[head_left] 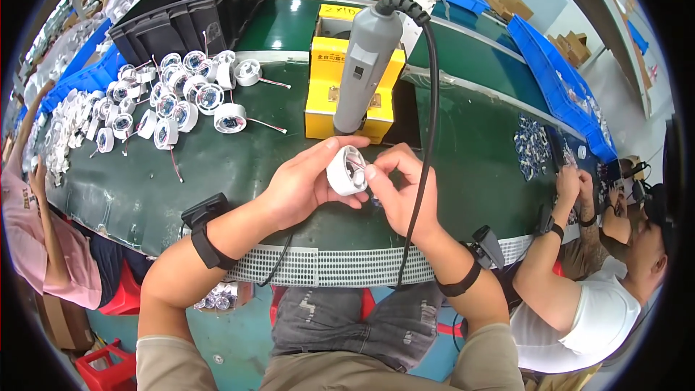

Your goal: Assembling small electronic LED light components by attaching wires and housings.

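Note:
My left hand (308,179) is wrapped round a white ring-shaped housing (337,176), tilted with its open side toward the right. Inside the opening, thin reddish wires (356,164) show. The thumb and fingers of my right hand (407,187) are pinched together at that open side; what they grip is too small to make out. Just beyond my hands a grey electric screwdriver (366,65) stands upright, its tip end low in front of a yellow machine block (318,114). Its black cable (435,101) loops down past my right hand.
Many similar white round units (190,90) with wire leads are heaped at the left, beside a black crate (181,18). Blue circuit parts (531,146) lie at the right, near a long blue tray (561,90). Co-workers sit at both sides. A perforated white strip (347,266) edges the bench.

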Available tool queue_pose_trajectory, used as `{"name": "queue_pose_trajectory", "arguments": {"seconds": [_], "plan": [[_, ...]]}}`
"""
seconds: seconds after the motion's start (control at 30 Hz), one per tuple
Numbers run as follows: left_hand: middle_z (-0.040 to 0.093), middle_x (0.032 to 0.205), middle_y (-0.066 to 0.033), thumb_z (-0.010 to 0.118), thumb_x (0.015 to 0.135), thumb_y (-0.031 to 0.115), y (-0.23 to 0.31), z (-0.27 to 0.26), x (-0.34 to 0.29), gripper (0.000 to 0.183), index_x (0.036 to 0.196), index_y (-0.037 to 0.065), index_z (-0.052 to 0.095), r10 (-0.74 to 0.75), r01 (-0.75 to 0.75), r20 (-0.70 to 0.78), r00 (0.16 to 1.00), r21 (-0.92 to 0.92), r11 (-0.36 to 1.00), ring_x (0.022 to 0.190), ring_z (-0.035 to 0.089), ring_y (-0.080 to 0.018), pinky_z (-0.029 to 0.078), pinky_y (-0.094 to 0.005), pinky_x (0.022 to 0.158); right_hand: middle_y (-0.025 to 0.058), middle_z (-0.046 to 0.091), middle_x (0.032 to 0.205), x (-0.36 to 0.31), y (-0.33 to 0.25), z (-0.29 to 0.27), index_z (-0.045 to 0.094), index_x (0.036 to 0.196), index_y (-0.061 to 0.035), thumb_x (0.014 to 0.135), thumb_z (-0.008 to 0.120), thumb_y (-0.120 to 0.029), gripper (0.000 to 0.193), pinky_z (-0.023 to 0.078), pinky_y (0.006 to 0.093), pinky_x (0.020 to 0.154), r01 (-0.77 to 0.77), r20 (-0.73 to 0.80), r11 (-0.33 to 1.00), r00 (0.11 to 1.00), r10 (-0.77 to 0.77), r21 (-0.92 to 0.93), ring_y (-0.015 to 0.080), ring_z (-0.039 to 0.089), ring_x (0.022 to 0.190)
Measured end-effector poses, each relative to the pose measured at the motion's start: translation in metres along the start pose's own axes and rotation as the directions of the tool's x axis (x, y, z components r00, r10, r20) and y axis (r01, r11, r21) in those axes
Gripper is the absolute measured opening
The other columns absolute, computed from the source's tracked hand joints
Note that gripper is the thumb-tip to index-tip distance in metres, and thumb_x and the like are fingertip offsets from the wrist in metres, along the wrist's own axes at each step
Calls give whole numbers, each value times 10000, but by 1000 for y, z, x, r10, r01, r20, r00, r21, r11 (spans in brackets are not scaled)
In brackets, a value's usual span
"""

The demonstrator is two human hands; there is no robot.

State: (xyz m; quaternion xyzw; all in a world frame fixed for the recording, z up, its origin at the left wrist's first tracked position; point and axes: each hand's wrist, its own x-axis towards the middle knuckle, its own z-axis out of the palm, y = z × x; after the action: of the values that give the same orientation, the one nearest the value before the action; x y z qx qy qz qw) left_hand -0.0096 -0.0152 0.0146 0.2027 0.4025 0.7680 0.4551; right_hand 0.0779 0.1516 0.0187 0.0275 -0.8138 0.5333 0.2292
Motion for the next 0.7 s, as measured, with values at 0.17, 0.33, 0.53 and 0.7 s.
{"name": "queue_pose_trajectory", "arguments": {"seconds": [0.17, 0.33, 0.53, 0.7], "plan": [[576, 1190, -104, 366, 1036, 287, -13, 3, 3, 446, 1388, 17, 405, 159, -160, 14, 987, 106, 982, 1067, 576, -193, 465, -335, 926, -19, 602, 736, 2, 6, 4, 628, 877, -12, 939, 607, -203, 201, 400, 201, 569, -342, 111, 905, 940, 324, 254, 39, 508, 631], [569, 1210, -55, 389, 1036, 217, -13, 0, -2, 381, 1349, 20, 481, 307, -286, 57, 950, 552, 783, 1071, 527, -109, 418, -268, 936, 10, 574, 798, 5, 4, 1, 601, 934, -4, 880, 673, -121, 148, 431, 212, 561, -258, 90, 959, 965, 248, 119, 62, 538, 671], [574, 1239, -94, 426, 1021, 190, -11, 11, -10, 329, 1277, 31, 558, 445, -317, -94, 891, 573, 755, 1114, 540, -159, 408, -288, 967, 70, 532, 1014, 12, -4, -22, 573, 1026, -29, 688, 801, -29, 407, 515, 243, 624, 321, 93, 926, 947, -308, -197, 155, 600, 787], [568, 1243, -76, 381, 1036, 241, -12, 7, -11, 406, 1357, 5, 451, 514, -394, -38, 857, 597, 699, 1096, 553, -132, 446, -282, 933, 115, 663, 821, 15, -9, -23, 663, 878, 17, 777, 716, 5, 115, 510, 243, 575, 467, -43, 844, 868, -494, -265, 151, 639, 678]]}}
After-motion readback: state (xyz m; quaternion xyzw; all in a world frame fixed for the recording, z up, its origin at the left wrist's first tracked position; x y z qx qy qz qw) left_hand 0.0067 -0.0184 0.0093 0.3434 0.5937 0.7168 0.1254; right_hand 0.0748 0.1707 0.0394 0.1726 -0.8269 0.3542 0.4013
